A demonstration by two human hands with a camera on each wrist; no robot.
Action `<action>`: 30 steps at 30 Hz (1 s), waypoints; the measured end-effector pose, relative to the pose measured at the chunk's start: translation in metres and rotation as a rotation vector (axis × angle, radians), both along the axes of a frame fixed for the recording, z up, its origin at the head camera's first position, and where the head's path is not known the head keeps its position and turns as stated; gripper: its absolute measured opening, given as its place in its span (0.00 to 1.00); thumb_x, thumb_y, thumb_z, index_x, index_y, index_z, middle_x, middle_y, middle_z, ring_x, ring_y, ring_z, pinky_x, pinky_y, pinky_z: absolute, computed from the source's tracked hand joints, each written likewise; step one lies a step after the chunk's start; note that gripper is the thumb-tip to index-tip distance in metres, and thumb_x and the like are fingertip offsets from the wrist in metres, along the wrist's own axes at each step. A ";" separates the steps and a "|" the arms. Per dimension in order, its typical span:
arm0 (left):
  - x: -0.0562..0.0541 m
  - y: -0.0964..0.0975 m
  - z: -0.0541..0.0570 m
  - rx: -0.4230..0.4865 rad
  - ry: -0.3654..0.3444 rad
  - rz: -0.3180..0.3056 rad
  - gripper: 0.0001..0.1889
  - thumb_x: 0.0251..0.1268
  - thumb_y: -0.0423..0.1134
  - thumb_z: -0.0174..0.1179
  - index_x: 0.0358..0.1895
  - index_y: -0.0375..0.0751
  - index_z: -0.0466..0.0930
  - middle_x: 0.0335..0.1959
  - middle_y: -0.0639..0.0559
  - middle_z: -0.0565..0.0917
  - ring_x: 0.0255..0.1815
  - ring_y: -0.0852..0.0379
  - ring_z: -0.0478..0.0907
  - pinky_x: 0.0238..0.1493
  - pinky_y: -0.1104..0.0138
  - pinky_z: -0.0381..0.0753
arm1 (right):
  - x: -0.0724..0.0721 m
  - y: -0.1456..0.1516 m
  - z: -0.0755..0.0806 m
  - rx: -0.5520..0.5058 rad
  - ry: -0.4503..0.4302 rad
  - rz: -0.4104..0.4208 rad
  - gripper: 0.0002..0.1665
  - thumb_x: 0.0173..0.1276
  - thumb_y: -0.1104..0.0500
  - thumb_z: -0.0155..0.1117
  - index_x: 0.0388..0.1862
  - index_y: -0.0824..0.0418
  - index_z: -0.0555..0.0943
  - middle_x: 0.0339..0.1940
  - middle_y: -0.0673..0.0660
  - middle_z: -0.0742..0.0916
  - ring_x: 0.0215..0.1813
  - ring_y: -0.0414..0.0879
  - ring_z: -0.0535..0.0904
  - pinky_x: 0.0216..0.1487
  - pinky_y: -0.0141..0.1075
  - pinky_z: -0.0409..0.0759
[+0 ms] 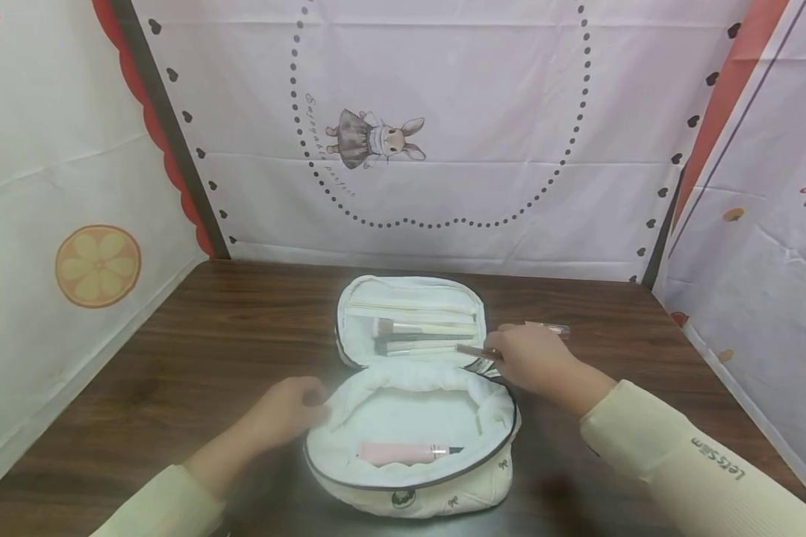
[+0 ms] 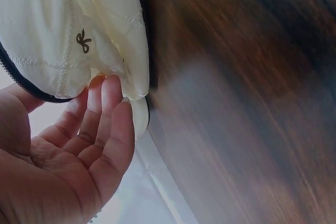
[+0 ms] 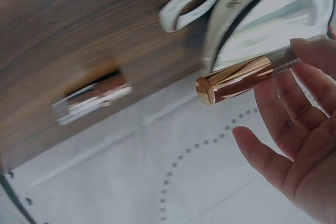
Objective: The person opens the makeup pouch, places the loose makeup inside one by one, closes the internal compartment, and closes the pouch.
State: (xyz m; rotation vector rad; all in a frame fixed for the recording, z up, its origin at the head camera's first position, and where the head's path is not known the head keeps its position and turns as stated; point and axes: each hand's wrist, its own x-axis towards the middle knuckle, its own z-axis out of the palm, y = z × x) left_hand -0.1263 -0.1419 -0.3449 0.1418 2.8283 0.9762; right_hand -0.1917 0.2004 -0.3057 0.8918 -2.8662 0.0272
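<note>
Head view: right hand (image 1: 532,359) is pinching copper-capped cosmetic tube (image 1: 478,351) over right edge of folded-back lid (image 1: 363,298), while left hand (image 1: 278,414), fingers part-curled, is lightly holding rim of cream makeup bag (image 1: 477,486). Pink tube (image 1: 396,453) is lying inside; two brushes (image 1: 436,328) are resting in lid. Tidy handling is likely needing firm pinch, steady rim and path clear of brush handles. Clear-and-copper cosmetic item (image 1: 548,328) is lying on dark wood-grain tabletop (image 1: 141,373); printed cloths (image 1: 497,89) with rabbit (image 1: 376,139) and orange slice (image 1: 98,266) are hanging around.

2 cream sleeves (image 1: 658,440), dark lettering (image 1: 717,457) on right.
</note>
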 end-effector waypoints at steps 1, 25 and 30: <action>0.000 0.000 0.000 -0.001 0.001 0.000 0.08 0.54 0.37 0.66 0.36 0.38 0.81 0.30 0.51 0.82 0.33 0.54 0.77 0.40 0.54 0.81 | 0.002 -0.003 0.001 0.004 0.007 0.017 0.06 0.55 0.65 0.67 0.28 0.54 0.82 0.21 0.47 0.77 0.22 0.41 0.71 0.24 0.39 0.74; 0.002 0.000 -0.001 0.003 0.010 -0.003 0.08 0.53 0.38 0.65 0.35 0.39 0.80 0.29 0.52 0.82 0.32 0.55 0.77 0.38 0.55 0.80 | 0.028 -0.061 0.004 0.096 -0.282 0.164 0.11 0.59 0.64 0.66 0.40 0.54 0.87 0.33 0.49 0.86 0.31 0.41 0.79 0.35 0.39 0.81; 0.001 0.000 -0.002 0.012 0.015 -0.014 0.07 0.52 0.37 0.65 0.33 0.40 0.80 0.27 0.53 0.80 0.29 0.56 0.74 0.35 0.58 0.79 | 0.031 -0.072 -0.001 0.135 -0.283 0.198 0.11 0.59 0.63 0.65 0.40 0.52 0.86 0.32 0.47 0.86 0.32 0.40 0.80 0.34 0.38 0.80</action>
